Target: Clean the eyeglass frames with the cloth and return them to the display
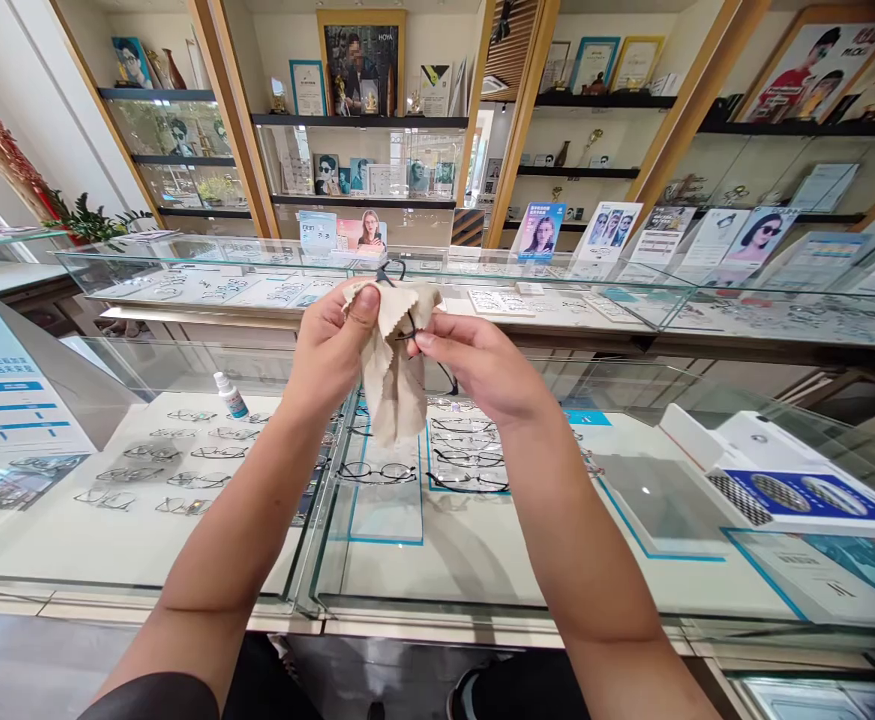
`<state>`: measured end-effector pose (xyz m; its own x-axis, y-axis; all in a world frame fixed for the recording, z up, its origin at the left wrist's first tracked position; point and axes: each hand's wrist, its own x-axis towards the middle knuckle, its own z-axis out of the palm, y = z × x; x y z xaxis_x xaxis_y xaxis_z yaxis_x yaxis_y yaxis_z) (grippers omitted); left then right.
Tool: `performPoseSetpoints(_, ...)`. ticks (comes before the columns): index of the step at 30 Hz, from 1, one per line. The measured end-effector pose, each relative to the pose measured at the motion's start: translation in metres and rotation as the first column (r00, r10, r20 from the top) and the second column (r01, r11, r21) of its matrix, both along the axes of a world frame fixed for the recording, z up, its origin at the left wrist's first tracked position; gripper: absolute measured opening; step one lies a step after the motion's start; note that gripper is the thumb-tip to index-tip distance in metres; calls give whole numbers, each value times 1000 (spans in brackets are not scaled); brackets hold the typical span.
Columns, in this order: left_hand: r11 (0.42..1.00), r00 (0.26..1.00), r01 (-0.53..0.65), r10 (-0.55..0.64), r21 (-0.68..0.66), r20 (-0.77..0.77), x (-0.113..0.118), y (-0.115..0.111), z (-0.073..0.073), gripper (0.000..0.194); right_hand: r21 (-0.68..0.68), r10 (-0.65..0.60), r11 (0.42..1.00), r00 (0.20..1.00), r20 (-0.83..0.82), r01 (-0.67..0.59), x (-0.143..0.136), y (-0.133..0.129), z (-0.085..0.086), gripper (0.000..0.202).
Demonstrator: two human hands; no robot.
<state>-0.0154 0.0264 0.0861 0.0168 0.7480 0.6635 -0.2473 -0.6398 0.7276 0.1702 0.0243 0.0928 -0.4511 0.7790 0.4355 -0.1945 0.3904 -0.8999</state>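
Observation:
Both hands are raised over the glass display counter. My left hand [337, 335] is closed on a beige cleaning cloth [398, 390] with a zigzag edge, the thumb pressing it against a pair of eyeglasses. Dark parts of the eyeglasses [393, 270] stick out above the cloth, and a temple tip shows below my right hand. My right hand [474, 355] pinches the dark frame at the cloth's right side. The cloth hangs down between the hands and hides most of the glasses, lenses included.
A small white spray bottle [231, 396] stands on the left counter. Several eyeglasses [377, 472] lie in rows under the glass. On the right is an open white box [767, 450] with a blue panel. Another glass showcase [257, 290] runs behind, with shelves [362, 121] beyond.

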Motion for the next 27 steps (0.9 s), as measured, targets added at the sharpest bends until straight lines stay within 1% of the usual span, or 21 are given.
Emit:
performPoseSetpoints(2, 996, 996, 88, -89, -23, -23, -3, 2, 1, 43, -24, -12, 1000, 1000, -24, 11, 4, 1, 0, 24)
performPoseSetpoints(4, 992, 992, 118, -120, -40, -34, -3, 4, -1, 45, -71, -23, 997, 999, -37, 21, 4, 3, -2, 23)
performPoseSetpoints(5, 994, 994, 102, -103, -34, -30, -2, 5, -3, 46, -90, -29, 996, 999, -33, 26, 2, 4, -4, 23)
performPoseSetpoints(7, 1000, 1000, 21, -21, -1, 1, 1, 5, -7, 41, -93, -30, 995, 1000, -9, 29, -3, 4, -6, 25)
performPoseSetpoints(10, 990, 990, -131, 128, 50, 67, 8, 3, -11, 40, -40, 0, 999, 1000, 8, 0, -12, 1, -8, 26)
performPoseSetpoints(11, 984, 983, -165, 159, 64, 90, 10, 1, -12, 41, -19, 9, 1000, 1000, 10, -9, -14, -1, -8, 25)
performPoseSetpoints(13, 978, 975, -195, 185, 76, 127, 13, -2, -12, 44, 8, 17, 1000, 1000, 22, -17, -16, -4, -8, 25)
performPoseSetpoints(16, 979, 970, -202, 195, 33, 146, 16, -6, -10, 51, 24, 20, 999, 998, 54, -22, -16, -7, -7, 27)
performPoseSetpoints(19, 983, 973, -182, 183, -21, 140, 15, -7, -8, 55, 48, 4, 999, 998, 70, -8, -15, -6, -5, 31)
performPoseSetpoints(22, 996, 992, -70, 76, -58, 97, 10, -3, -5, 54, 60, -39, 998, 997, 60, 36, -12, -2, -4, 31)
performPoseSetpoints(24, 997, 998, -7, 12, -81, 63, 4, 2, -3, 51, 32, -62, 998, 997, 40, 60, -9, 1, -4, 29)
performPoseSetpoints(25, 997, 998, -1, 6, -83, 59, 2, 4, -3, 49, 6, -65, 998, 998, 20, 65, -8, 2, -5, 29)
performPoseSetpoints(27, 997, 996, -25, 31, -72, 87, -3, 8, -2, 47, -57, -61, 997, 997, -39, 59, -6, 4, -5, 28)
